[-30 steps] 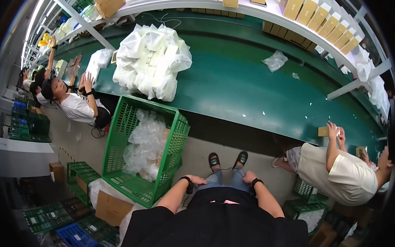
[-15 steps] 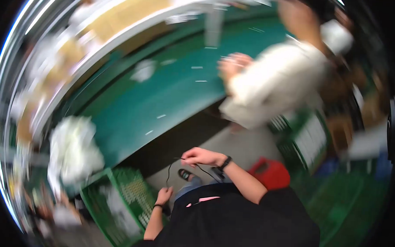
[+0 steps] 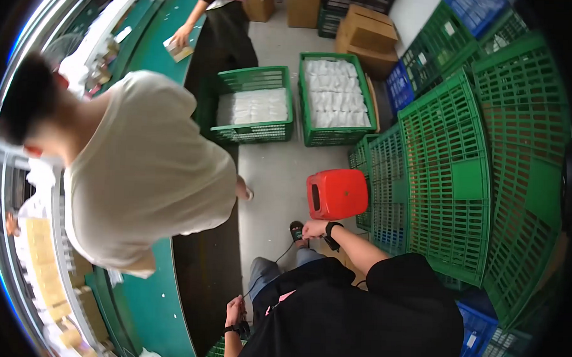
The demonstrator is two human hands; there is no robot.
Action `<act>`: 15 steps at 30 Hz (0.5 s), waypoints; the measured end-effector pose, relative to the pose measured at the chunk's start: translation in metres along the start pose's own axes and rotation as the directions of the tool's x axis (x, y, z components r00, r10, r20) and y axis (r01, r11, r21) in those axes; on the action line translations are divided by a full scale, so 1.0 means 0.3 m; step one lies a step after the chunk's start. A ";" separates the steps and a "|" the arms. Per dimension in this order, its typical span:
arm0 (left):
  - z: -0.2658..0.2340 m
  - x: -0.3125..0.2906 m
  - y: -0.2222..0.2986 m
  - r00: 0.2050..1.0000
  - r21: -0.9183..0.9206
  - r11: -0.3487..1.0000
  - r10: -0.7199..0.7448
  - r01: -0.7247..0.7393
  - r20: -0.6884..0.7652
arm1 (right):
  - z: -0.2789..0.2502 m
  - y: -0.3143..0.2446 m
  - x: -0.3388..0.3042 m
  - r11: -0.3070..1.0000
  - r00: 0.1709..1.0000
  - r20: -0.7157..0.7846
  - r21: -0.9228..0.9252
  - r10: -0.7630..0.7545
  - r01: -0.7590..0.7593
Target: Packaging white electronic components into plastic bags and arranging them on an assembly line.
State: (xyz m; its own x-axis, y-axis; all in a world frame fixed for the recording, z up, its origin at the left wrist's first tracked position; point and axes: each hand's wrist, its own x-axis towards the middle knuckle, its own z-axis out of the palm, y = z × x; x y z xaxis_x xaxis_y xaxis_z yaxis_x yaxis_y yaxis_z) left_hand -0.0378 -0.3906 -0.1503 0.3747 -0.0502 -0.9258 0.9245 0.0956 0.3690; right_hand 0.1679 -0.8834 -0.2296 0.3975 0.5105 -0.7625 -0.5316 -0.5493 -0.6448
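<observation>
A thin black cord (image 3: 277, 262) runs slantwise between my two hands, in front of my body. Its lower end goes into my left hand (image 3: 234, 310), whose fingers are closed on it at the lower middle. Farther forward and to the right, my right hand (image 3: 314, 228) has its fingers pinched on the cord's other part. Each wrist wears a black band. Just beyond my right hand, apart from it, stands a red plastic block-shaped thing (image 3: 348, 194) with a dark slot, possibly a stool.
Left, a co-worker in a light shirt (image 3: 154, 167) stands by the green worktable (image 3: 149, 299). Ahead are two green crates (image 3: 253, 132) (image 3: 338, 137) of white packets. Tall green crates (image 3: 446, 184) line the right. Cardboard boxes (image 3: 370, 31) and another person's hand (image 3: 182, 35) are farther off.
My view has swung right, bringing the aisle and stacked crates in and the co-worker to the left side. Both hands keep the cord, which is now drawn straighter between them.
</observation>
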 end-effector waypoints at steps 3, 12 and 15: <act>0.044 0.107 0.150 0.992 0.156 0.983 0.084 -0.098 0.097 | -0.005 0.161 -0.049 0.991 0.993 -0.048 0.082 0.108 -0.104; 0.242 0.380 0.513 0.989 0.394 0.918 -0.014 -0.046 0.148 | -0.014 0.287 0.061 0.948 0.870 -0.395 0.235 0.294 -0.214; 0.281 0.429 0.612 0.992 0.433 0.901 -0.016 -0.038 0.121 | -0.120 0.290 0.103 0.981 0.806 -0.563 0.151 0.184 -0.119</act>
State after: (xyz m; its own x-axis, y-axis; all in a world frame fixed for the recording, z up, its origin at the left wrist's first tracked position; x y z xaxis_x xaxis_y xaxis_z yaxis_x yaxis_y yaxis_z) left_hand 0.1861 -0.4634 -0.1948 0.3656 -0.1721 -0.9147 0.8486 -0.3420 0.4035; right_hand 0.1609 -0.9392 -0.3110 0.6438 -0.0625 -0.7627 -0.6816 -0.4998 -0.5344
